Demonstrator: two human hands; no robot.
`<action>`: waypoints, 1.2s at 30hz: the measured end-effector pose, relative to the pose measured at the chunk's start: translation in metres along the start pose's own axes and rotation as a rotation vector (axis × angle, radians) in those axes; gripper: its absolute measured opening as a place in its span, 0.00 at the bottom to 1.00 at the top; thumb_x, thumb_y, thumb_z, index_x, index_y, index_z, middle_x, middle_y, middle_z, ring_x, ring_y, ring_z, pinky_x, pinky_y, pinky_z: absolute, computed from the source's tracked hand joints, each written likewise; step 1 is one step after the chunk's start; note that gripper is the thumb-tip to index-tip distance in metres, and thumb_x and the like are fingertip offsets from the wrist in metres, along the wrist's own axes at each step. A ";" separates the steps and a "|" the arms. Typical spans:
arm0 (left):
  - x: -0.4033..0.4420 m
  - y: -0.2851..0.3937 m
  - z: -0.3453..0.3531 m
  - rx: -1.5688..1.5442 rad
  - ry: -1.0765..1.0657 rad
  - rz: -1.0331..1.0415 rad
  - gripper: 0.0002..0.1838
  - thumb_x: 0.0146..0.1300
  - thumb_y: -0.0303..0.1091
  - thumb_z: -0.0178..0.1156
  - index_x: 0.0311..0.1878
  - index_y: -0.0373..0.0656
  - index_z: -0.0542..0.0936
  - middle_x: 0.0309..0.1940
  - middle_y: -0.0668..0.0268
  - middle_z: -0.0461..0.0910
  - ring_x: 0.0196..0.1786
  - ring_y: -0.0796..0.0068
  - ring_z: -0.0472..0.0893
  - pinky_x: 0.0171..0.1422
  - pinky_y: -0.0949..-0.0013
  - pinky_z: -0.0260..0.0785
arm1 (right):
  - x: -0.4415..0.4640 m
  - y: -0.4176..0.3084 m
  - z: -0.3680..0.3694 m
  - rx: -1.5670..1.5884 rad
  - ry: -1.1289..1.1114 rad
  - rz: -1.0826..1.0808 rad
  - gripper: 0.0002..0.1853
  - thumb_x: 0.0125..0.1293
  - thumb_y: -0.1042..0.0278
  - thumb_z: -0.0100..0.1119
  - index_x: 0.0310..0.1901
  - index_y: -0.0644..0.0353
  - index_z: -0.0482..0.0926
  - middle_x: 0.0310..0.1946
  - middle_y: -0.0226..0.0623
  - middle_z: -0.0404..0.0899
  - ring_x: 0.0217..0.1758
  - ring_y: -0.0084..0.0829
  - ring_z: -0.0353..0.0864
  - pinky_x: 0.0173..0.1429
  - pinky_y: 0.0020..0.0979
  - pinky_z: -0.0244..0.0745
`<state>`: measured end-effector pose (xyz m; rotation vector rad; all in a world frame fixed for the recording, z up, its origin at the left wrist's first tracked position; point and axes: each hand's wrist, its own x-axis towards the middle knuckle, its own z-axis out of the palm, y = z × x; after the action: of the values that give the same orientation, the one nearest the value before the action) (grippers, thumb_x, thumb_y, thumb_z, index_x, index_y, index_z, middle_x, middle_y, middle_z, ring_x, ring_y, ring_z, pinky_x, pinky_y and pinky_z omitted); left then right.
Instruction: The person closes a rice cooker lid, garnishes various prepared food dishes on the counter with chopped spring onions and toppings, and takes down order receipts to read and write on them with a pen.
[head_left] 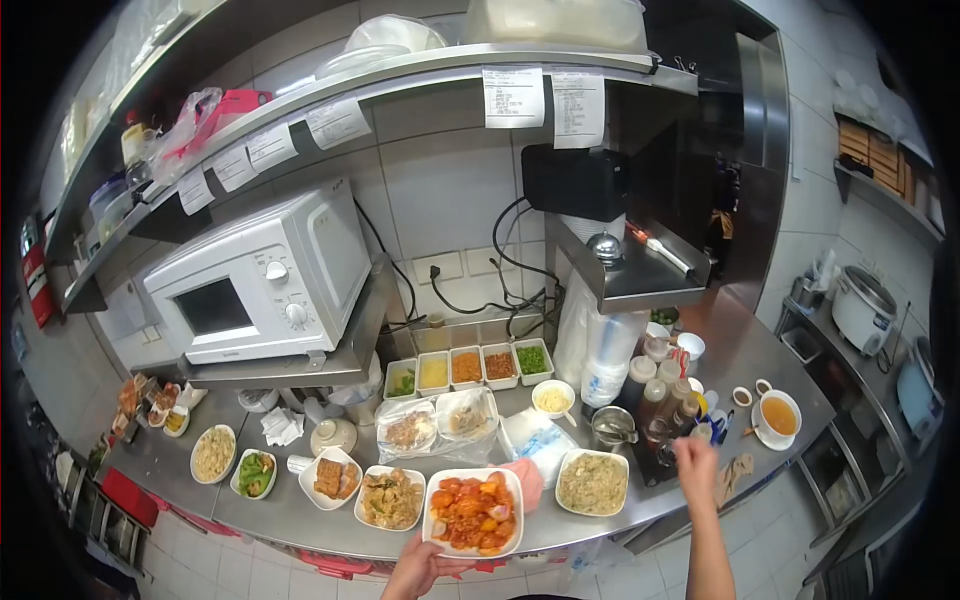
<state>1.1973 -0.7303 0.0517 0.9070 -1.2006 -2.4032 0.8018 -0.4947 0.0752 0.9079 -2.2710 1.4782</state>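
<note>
My left hand (424, 566) grips the near left edge of a white square dish (519, 512), holding it at the front of the steel counter. Glossy red-orange pieces of food (470, 510) fill that dish. My right hand (696, 466) is raised over the right part of the counter, fingers curled together; whatever they hold, if anything, is hidden. Close behind it stand several sauce bottles (655, 395). A crumpled brown cloth (735, 475) lies just right of it. Between my hands sits a white dish of fried rice (593, 483).
More filled dishes, including noodles (390, 497), line the counter's left. Behind are garnish tubs (465, 368), bagged food containers (437, 425) and a metal pot (612, 428). A soup cup (777, 416) stands at right. Above are a microwave (265, 280) and a shelf edge (420, 80) with paper slips.
</note>
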 end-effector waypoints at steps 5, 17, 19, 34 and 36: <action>-0.023 -0.002 -0.026 -0.009 0.070 0.063 0.31 0.53 0.22 0.40 0.64 0.35 0.51 0.50 0.40 0.70 0.43 0.43 0.79 0.43 0.51 0.78 | -0.160 -0.021 0.042 0.220 -0.444 0.573 0.14 0.61 0.62 0.57 0.22 0.64 0.78 0.12 0.28 0.71 0.17 0.18 0.68 0.23 0.25 0.64; -0.041 -0.001 -0.060 -0.050 -0.030 0.012 0.29 0.56 0.22 0.38 0.64 0.37 0.51 0.52 0.41 0.70 0.45 0.41 0.78 0.46 0.52 0.78 | -0.310 -0.048 0.060 0.415 -1.034 0.606 0.21 0.66 0.56 0.47 0.55 0.60 0.70 0.43 0.41 0.77 0.44 0.33 0.77 0.45 0.33 0.71; -0.040 -0.006 -0.062 -0.066 -0.038 0.031 0.28 0.56 0.22 0.38 0.63 0.37 0.52 0.51 0.42 0.70 0.44 0.39 0.78 0.45 0.52 0.78 | -0.320 -0.031 0.057 0.272 -1.170 0.617 0.20 0.66 0.55 0.46 0.54 0.58 0.71 0.45 0.42 0.77 0.47 0.34 0.76 0.47 0.34 0.70; -0.042 -0.011 -0.070 -0.081 -0.005 0.058 0.30 0.52 0.25 0.42 0.62 0.36 0.53 0.49 0.43 0.71 0.38 0.41 0.80 0.38 0.55 0.81 | -0.201 0.024 0.092 0.379 -0.171 0.642 0.17 0.70 0.62 0.41 0.55 0.63 0.68 0.27 0.38 0.78 0.29 0.29 0.81 0.34 0.31 0.76; -0.040 -0.012 -0.067 -0.088 0.007 0.056 0.30 0.52 0.25 0.42 0.62 0.36 0.53 0.49 0.43 0.71 0.38 0.41 0.80 0.38 0.54 0.81 | -0.168 0.022 0.100 0.659 -0.026 0.924 0.20 0.70 0.63 0.39 0.60 0.62 0.61 0.36 0.42 0.78 0.35 0.34 0.81 0.35 0.32 0.77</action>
<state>1.2719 -0.7426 0.0280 0.8428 -1.0935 -2.3860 0.9258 -0.5197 -0.0752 -0.1044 -2.3482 2.6870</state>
